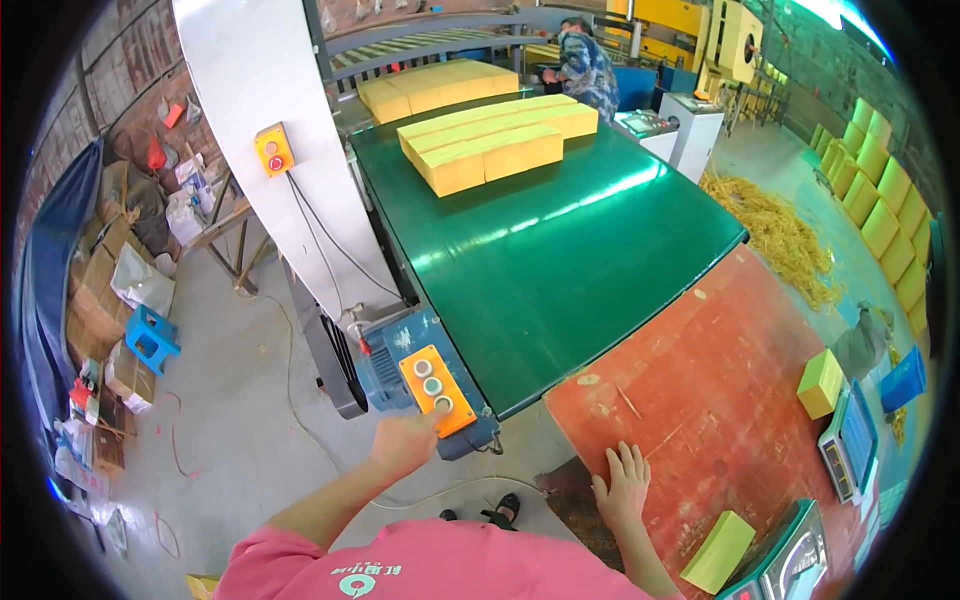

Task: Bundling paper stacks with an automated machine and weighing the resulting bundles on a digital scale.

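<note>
My left hand (405, 445) is at the orange push-button box (437, 388) on the blue motor housing. One finger presses the lowest of its three round buttons; the other fingers are curled in, with nothing visible in them. My right hand (624, 482) lies flat near the left edge of the red tabletop (700, 360), fingers stretched and holding nothing. Beyond the box runs a green conveyor belt (530, 260). On its far part sit long yellow blocks (495, 150) in rows, with another yellow row (440, 88) behind them.
A yellow block (820, 384) stands beside a blue-topped scale (852, 440); another yellow block (718, 552) lies by a second scale (790, 560). A white machine column (270, 150) carries an emergency-stop box (273, 149). A co-worker (588, 70) bends at the belt's far end. Yellow shreds (770, 230) heap right.
</note>
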Demonstrator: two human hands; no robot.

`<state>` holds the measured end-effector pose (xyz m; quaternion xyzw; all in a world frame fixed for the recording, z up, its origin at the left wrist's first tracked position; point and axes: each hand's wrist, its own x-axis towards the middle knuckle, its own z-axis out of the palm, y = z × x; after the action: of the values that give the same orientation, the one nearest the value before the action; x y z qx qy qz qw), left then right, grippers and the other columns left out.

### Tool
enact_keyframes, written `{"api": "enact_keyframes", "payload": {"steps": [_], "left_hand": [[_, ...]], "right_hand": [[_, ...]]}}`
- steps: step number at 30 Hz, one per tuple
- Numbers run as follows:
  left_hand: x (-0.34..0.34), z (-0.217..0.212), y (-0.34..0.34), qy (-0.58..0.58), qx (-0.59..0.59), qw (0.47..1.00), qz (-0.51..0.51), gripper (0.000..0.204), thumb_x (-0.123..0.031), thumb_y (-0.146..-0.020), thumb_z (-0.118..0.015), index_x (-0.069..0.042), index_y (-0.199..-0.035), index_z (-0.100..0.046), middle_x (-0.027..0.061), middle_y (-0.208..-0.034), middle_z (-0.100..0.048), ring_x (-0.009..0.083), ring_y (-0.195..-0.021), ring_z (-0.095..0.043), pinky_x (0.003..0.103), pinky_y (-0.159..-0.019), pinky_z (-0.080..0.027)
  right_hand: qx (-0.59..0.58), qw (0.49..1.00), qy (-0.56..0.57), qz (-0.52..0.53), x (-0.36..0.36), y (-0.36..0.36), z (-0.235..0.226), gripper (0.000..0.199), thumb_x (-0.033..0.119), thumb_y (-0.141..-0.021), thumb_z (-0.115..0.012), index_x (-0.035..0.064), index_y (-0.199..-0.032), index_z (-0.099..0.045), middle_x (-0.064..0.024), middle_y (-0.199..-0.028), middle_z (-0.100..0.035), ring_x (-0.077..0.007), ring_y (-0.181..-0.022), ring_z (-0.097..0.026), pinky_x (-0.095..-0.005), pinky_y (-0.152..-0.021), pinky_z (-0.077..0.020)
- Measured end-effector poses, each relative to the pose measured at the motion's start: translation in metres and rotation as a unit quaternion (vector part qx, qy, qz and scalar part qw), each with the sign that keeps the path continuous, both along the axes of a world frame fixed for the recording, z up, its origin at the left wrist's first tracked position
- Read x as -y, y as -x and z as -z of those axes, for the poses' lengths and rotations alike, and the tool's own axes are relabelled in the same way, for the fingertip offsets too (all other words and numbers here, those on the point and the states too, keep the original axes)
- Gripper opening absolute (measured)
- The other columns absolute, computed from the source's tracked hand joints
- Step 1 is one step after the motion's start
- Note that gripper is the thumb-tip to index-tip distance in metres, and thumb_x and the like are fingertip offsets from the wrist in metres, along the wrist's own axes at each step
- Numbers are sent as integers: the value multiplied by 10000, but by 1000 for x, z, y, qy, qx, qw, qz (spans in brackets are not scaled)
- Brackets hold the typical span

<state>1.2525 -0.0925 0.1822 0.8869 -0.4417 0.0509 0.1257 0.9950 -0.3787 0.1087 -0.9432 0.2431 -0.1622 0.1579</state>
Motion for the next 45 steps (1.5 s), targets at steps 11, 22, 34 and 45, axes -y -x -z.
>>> {"api": "enact_keyframes", "payload": {"steps": [11, 22, 34, 45], "left_hand": [[-2, 13, 3, 77, 1, 997, 21, 407, -103, -786, -608, -84, -1192, -596, 102, -676, -633, 264, -607, -648, 405, -530, -494], [0, 13, -6, 42, 39, 996, 62, 392, -97, -794, -598, -73, -1185, -569, 94, -655, -629, 275, -577, -638, 406, -511, -481], [7, 17, -17, -17, 49, 997, 51, 432, -96, -796, -602, -87, -1228, -592, 187, -724, -643, 371, -646, -633, 468, -581, -476], [4, 19, -12, 37, 50, 995, 78, 380, -114, -755, -618, -98, -1134, -607, 115, -643, -629, 291, -590, -649, 429, -537, -495]], "right_hand": [[-102, 990, 94, -34, 2, 30, -2, 721, 296, -737, -744, 105, -1377, -473, -144, -1460, -398, -359, -1383, -325, -540, -1126, -240], [-59, 991, 120, -20, -6, 33, 4, 733, 206, -699, -747, 98, -1370, -472, -147, -1440, -420, -356, -1359, -358, -514, -1115, -271], [-1, 993, 118, -12, 6, 44, 6, 659, 206, -724, -707, 130, -1344, -498, -98, -1419, -454, -300, -1345, -380, -478, -1095, -312], [-14, 995, 100, -10, -6, 38, 0, 699, 195, -666, -755, 120, -1323, -530, -120, -1412, -471, -320, -1349, -388, -489, -1113, -296]]}}
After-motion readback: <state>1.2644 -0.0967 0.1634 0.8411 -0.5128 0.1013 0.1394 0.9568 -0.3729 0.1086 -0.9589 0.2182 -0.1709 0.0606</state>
